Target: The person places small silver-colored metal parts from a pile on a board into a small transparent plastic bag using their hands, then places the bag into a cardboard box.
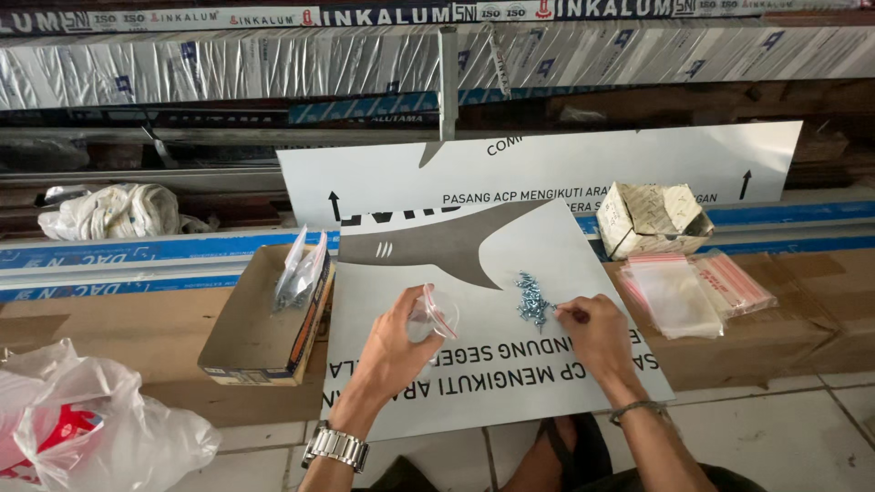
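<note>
Head view: person's two bare hands worked over a white panel (510, 383) laid flat on cardboard, seen from above.
L hand (396, 351): grasped a small clear zip bag (436, 314) w/ red seal strip, pinched betw. thumb and fingers, mouth turned toward the right; metal watch (335, 446) on wrist.
R hand (597, 333): fingertips pinched at the right edge of the screw pile; whether a screw was held, couldn't tell; thin band on wrist.
Screws (531, 299): small heap, silver-blue, lay on panel just right of the bag, touching R fingertips.
Panel: white w/ grey shape and black print, tilted slightly.
Box lid (246, 337): shallow cardboard tray left of panel; filled clear bags (301, 273) stood at its right wall.
Empty zip bags (697, 290): loose stack w/ red strips, right of panel on cardboard.
Paper box (654, 219): crumpled, open, behind the stack.
Plastic bag (100, 428): white, lower left on tiled floor.
Rear: wrapped metal profiles on racks; white cloth bundle (114, 211) at left.
</note>
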